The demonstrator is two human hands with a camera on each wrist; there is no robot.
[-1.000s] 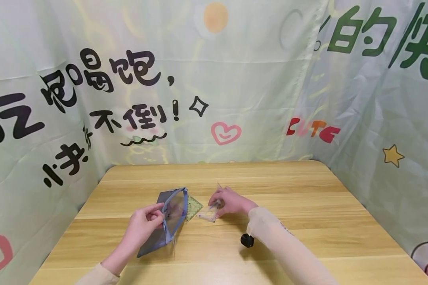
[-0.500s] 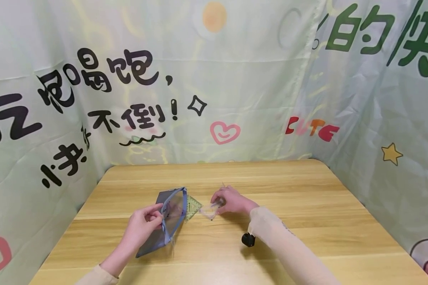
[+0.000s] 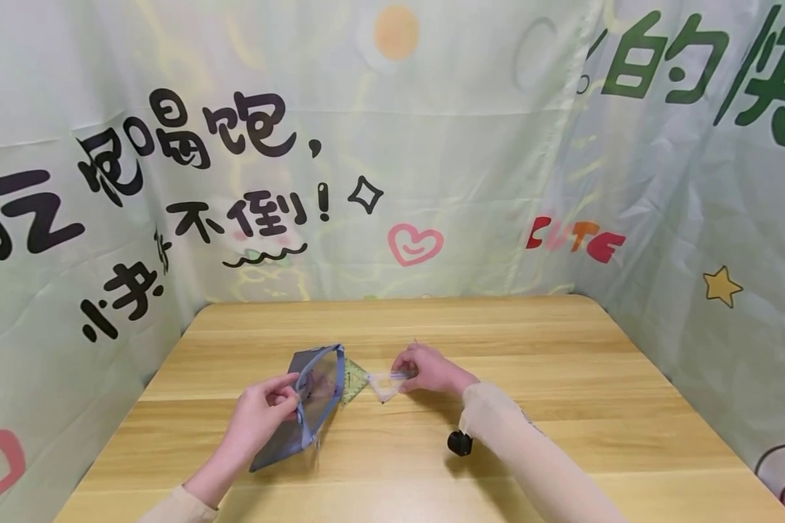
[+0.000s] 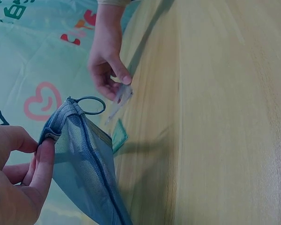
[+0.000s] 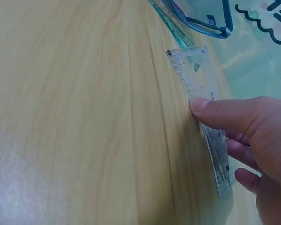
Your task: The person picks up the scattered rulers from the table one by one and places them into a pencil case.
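Note:
My left hand (image 3: 260,412) pinches the rim of a blue mesh zip pouch (image 3: 281,443), whose mouth gapes toward the right. In the left wrist view, thumb and fingers clasp the pouch's corner beside a loop (image 4: 92,111). My right hand (image 3: 429,370) pinches a clear triangular set square (image 5: 180,70) between thumb and fingers, its pointed end toward the pouch. A green set square (image 3: 353,382) lies between the pouch's mouth and the clear one. In the right wrist view, the clear set square's end overlaps the green one (image 5: 174,29).
A wooden table (image 3: 497,327) carries everything. Printed cloth curtains (image 3: 471,167) stand along its back and sides. A small black object (image 3: 459,443) hangs under the right sleeve (image 3: 517,436).
My right hand has shifted slightly to the right, and the clear set square has turned so its triangle shows more plainly. The left hand, pouch and green set square hold still.

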